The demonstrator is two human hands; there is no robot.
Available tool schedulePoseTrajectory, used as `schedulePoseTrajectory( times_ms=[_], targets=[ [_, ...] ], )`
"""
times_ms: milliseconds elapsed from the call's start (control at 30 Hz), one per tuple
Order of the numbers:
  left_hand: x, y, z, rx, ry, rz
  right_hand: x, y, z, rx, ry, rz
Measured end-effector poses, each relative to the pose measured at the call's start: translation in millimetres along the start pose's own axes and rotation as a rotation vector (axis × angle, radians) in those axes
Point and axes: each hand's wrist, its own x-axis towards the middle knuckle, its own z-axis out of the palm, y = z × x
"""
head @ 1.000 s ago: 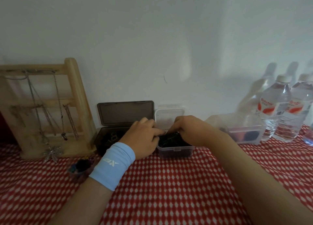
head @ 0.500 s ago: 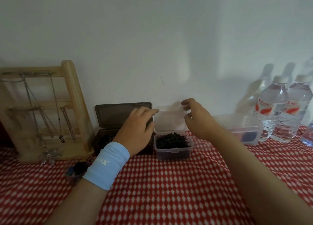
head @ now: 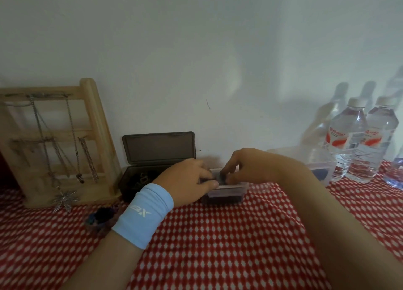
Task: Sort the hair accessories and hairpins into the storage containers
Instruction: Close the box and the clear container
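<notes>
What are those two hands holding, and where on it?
Both the left hand and right hand press on the small clear box, fingertips on its lid near the front latch.

I have 1 view only, from the camera worn on the person's head, so no second view shares any of the scene. It looks forward and slightly down across the worktop (head: 218, 246), facing the pale wall (head: 196, 50) squarely. The wall fills the upper half, the checked cloth the lower half. The lens is wide: the wooden rack (head: 91, 124) at the left edge leans and the water bottles (head: 359, 145) at the right edge bow outward. It sits close; both forearms enter from the bottom edge, and the left hand (head: 187, 180) and right hand (head: 246, 167) meet just below centre.
</notes>
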Motion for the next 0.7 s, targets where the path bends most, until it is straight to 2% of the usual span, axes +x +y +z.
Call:
schedulePoseTrajectory(
  times_ms=[233, 400, 567, 700],
  targets=[
    [1, 3, 5, -0.050, 0.007, 0.036, 0, -3, 13, -0.038, -0.007, 0.022],
    [2, 4, 7, 0.027, 0.027, 0.053, -4, -4, 25, -0.129, 0.078, 0.010],
    [0, 7, 10, 0.060, 0.060, 0.051, -16, -2, 36, -0.053, 0.134, 0.005],
    [2, 12, 15, 0.108, 0.111, 0.051, -18, -1, 46, -0.096, 0.199, -0.001]
  ],
)
